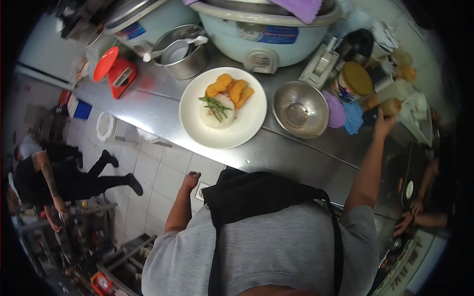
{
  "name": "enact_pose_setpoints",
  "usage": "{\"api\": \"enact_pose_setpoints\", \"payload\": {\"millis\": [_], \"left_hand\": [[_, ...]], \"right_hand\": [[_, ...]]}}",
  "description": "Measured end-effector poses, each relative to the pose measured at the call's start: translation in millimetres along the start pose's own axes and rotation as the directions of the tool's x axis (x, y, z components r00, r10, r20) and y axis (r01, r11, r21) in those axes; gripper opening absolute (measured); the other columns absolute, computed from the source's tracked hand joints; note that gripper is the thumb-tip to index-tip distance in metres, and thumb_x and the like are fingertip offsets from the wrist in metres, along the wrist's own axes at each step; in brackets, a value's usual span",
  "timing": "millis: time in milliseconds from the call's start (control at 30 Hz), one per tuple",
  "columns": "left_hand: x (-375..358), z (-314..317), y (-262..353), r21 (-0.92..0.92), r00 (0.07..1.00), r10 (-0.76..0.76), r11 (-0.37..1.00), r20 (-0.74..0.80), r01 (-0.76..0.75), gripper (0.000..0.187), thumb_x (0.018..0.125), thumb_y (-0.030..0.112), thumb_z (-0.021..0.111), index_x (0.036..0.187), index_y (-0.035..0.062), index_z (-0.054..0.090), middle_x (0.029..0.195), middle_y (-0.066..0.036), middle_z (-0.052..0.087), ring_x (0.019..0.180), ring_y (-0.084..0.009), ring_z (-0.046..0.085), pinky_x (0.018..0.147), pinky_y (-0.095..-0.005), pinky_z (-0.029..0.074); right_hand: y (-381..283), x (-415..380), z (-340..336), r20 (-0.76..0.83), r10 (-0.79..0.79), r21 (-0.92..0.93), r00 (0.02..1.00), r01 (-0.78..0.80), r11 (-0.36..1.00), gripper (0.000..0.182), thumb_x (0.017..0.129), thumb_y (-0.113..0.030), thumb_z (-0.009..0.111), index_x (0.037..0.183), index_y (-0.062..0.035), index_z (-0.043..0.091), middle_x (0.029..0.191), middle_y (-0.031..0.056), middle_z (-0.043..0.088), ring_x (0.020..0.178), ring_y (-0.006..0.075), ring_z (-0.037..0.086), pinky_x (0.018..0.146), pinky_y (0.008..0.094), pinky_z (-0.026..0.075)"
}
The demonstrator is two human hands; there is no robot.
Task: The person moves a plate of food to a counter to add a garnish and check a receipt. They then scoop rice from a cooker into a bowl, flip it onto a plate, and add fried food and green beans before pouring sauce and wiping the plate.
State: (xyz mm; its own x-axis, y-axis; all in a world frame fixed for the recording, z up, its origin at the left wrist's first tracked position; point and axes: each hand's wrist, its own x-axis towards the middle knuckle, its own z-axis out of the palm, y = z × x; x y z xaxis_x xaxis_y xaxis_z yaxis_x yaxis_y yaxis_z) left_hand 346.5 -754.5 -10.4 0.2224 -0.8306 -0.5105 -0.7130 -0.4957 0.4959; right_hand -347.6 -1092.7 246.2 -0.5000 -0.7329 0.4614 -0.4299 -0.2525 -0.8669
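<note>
My right hand (384, 127) is stretched out to the far right and wrapped round a squeeze bottle (392, 106) of brown sauce. My left hand (192, 180) hangs beside the counter edge, above the floor, with its fingers curled in and nothing showing in it. On the steel counter (237, 158) between them stands a white plate (190, 121) with a round mound of rice (222, 121), green strips (215, 106) on top and golden fried pieces (239, 91) behind. A steel bowl (291, 101) with brown residue sits right of the plate.
Rice cookers (217, 24) line the back, with a steel pot (195, 66) in front. A red scale (120, 79) stands at left. Purple (335, 109) and blue cloths (352, 117) and a yellow-lidded tub (356, 79) lie at right. One person (54, 172) is at left, another person's hands (407, 219) at right.
</note>
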Motion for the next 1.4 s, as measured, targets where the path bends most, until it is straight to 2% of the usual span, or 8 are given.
{"api": "enact_pose_setpoints", "payload": {"millis": [100, 233, 600, 767, 833, 1000, 1133, 1400], "left_hand": [[-10, -41, 34, -0.382, 0.927, -0.228, 0.918, -0.297, 0.104, 0.041, 0.078, 0.033, 0.053, 0.096, -0.0031, 0.055, 0.091, -0.023, 0.058, 0.088, -0.0336, 0.056, 0.076, -0.0358, 0.043], [-24, -109, 92, -0.675, 0.767, -0.372, 0.73, -0.523, -0.106, 0.018, 0.083, 0.016, 0.049, 0.092, 0.0013, 0.054, 0.071, -0.001, 0.053, 0.06, -0.008, 0.046, 0.053, -0.0219, 0.04], [5, -174, 158, -0.56, 0.715, -0.113, 0.709, -0.69, -0.428, 0.022, 0.081, 0.011, 0.048, 0.1, -0.0012, 0.051, 0.085, -0.005, 0.053, 0.069, -0.0102, 0.049, 0.065, -0.0231, 0.043], [12, -189, 174, -0.6, 0.739, -0.082, 0.646, -0.669, -0.471, 0.023, 0.082, 0.011, 0.047, 0.1, -0.0018, 0.05, 0.087, -0.006, 0.053, 0.071, -0.0105, 0.05, 0.064, -0.023, 0.043], [15, -196, 179, -0.631, 0.755, -0.097, 0.623, -0.649, -0.463, 0.023, 0.082, 0.012, 0.048, 0.101, -0.0016, 0.05, 0.089, -0.006, 0.053, 0.072, -0.0109, 0.05, 0.065, -0.0229, 0.043], [33, -214, 204, -0.653, 0.809, -0.054, 0.622, -0.586, -0.432, 0.028, 0.081, 0.016, 0.049, 0.105, 0.0026, 0.049, 0.091, -0.004, 0.052, 0.075, -0.0102, 0.049, 0.065, -0.022, 0.04], [68, -215, 219, -0.604, 0.835, 0.082, 0.652, -0.545, -0.458, 0.031, 0.082, 0.018, 0.048, 0.11, 0.0043, 0.045, 0.092, -0.003, 0.052, 0.076, -0.01, 0.049, 0.064, -0.0221, 0.04], [84, -208, 254, -0.639, 0.863, 0.231, 0.592, -0.45, -0.491, 0.025, 0.084, 0.008, 0.039, 0.106, -0.0022, 0.044, 0.094, -0.012, 0.054, 0.084, -0.0176, 0.052, 0.076, -0.0276, 0.041]], "right_hand": [[-9, -26, 4, -0.324, -0.144, -0.603, 0.935, -0.087, 0.793, 0.061, 0.066, -0.021, 0.07, 0.111, 0.0085, 0.041, 0.1, 0.0214, 0.051, 0.091, 0.03, 0.052, 0.078, 0.0334, 0.042], [-6, -93, 25, 0.233, 0.039, -0.783, 0.972, 0.163, 0.601, 0.044, 0.07, -0.028, 0.063, 0.105, -0.0028, 0.053, 0.108, 0.0165, 0.051, 0.103, 0.032, 0.046, 0.085, 0.0396, 0.039], [-40, -120, 41, 0.055, 0.342, -0.929, 0.938, -0.078, 0.362, 0.023, 0.077, -0.025, 0.055, 0.098, -0.0183, 0.058, 0.108, 0.0093, 0.053, 0.098, 0.0297, 0.049, 0.083, 0.0407, 0.039], [19, -77, 10, 0.189, -0.02, -0.653, 0.982, 0.141, 0.744, 0.019, 0.079, -0.023, 0.052, 0.087, -0.0073, 0.058, 0.081, 0.0082, 0.061, 0.075, 0.0272, 0.057, 0.069, 0.0331, 0.042], [-29, -77, 13, 0.005, 0.13, -0.292, 0.992, -0.123, 0.949, 0.018, 0.082, -0.02, 0.05, 0.086, -0.0032, 0.056, 0.082, 0.0045, 0.058, 0.074, 0.0169, 0.053, 0.069, 0.0295, 0.041], [-186, -119, 42, 0.14, 0.163, 0.44, 0.977, -0.209, 0.873, 0.013, 0.082, -0.009, 0.046, 0.091, -0.0007, 0.052, 0.089, 0.0021, 0.053, 0.08, 0.0092, 0.047, 0.072, 0.0221, 0.037], [-223, -175, 97, 0.477, 0.203, -0.02, 0.855, -0.221, 0.975, 0.011, 0.08, -0.01, 0.051, 0.09, -0.005, 0.053, 0.08, 0.0008, 0.051, 0.073, 0.0074, 0.047, 0.067, 0.0218, 0.039], [-248, -253, 238, 0.79, -0.001, -0.45, 0.613, 0.581, 0.678, 0.012, 0.072, -0.013, 0.054, 0.082, -0.0055, 0.057, 0.079, 0.0094, 0.055, 0.073, 0.0256, 0.056, 0.061, 0.0364, 0.044]]}}
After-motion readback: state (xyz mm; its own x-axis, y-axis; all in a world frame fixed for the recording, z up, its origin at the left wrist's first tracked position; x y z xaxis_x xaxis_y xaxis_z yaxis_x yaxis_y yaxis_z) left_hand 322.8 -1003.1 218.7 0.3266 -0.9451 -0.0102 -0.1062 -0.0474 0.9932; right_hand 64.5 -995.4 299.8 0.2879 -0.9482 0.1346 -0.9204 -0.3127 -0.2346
